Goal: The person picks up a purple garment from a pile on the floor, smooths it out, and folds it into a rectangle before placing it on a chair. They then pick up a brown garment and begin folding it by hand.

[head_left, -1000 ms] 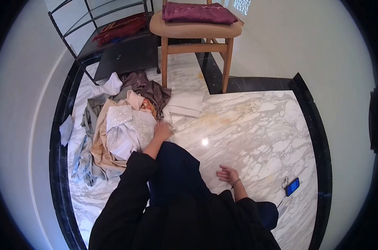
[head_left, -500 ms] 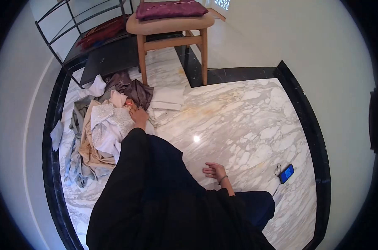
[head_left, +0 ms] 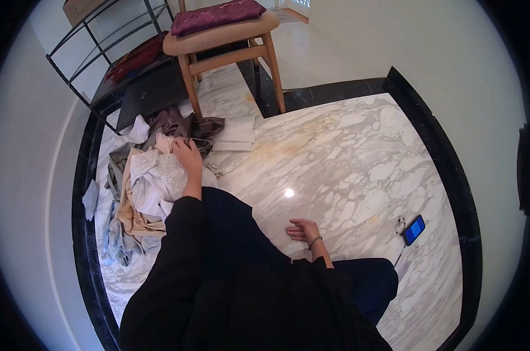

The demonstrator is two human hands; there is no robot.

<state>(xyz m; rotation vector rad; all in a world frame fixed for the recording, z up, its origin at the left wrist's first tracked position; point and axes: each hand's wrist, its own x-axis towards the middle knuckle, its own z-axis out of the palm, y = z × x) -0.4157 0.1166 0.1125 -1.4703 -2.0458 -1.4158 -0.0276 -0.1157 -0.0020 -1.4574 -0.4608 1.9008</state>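
My left hand (head_left: 187, 157) is at the top of a heap of clothes, its fingers bent into the fabric beside a dark brown shiny cloth (head_left: 207, 126); they appear closed on that cloth, though the fingertips are partly hidden. Just below the hand lies a white lace garment (head_left: 159, 174). A peach cloth (head_left: 137, 219) and a grey-green cloth (head_left: 115, 167) show along the heap's left side. Over the marble floor (head_left: 346, 169), my right hand (head_left: 303, 231) is held with its fingers stretched out and holding nothing.
A folded white cloth (head_left: 234, 136) lies right of the heap. Behind stands a wooden chair (head_left: 221, 38) bearing a folded maroon cloth (head_left: 218, 16). A black metal rack (head_left: 85, 73) is at the far left. A phone (head_left: 414, 230) lies on the floor at right.
My left hand has shifted slightly up over the heap, and the brown cloth beside it has changed shape, its edge spreading right. The right hand stays outstretched. The whole view has tilted a little.
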